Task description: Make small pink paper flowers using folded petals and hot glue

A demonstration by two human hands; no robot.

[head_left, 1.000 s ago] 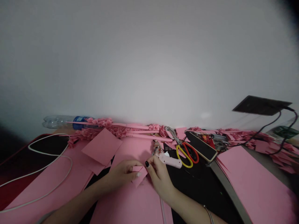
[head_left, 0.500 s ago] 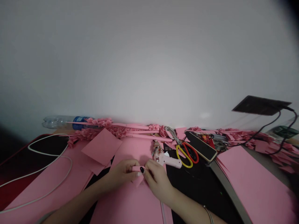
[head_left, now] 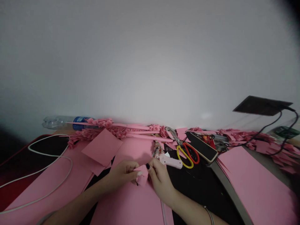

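Between both hands is a small folded piece of pink paper (head_left: 142, 179), with creased flaps facing me. My left hand (head_left: 125, 173) grips its left side, the thumb lying across the front. At the right edge, my right hand (head_left: 159, 178) pinches the paper between thumb and fingers. Under the hands lies a long pink paper sheet (head_left: 124, 206). A pale pink glue gun (head_left: 172, 162) lies just beyond my right hand, its front end covered in something mottled. Beside it rest scissors (head_left: 187, 157) with one yellow and one red handle.
Square pink sheets (head_left: 103, 147) are stacked to the left, near a white cable (head_left: 50, 154). Crumpled pink paper flowers, a plastic bottle (head_left: 58, 122) and a phone (head_left: 201, 147) line the wall. Larger pink sheets (head_left: 255, 184) lie at right.
The folded paper has turned in my fingers and shows a broader, flap-covered face. My right hand has shifted slightly right, to the paper's edge.
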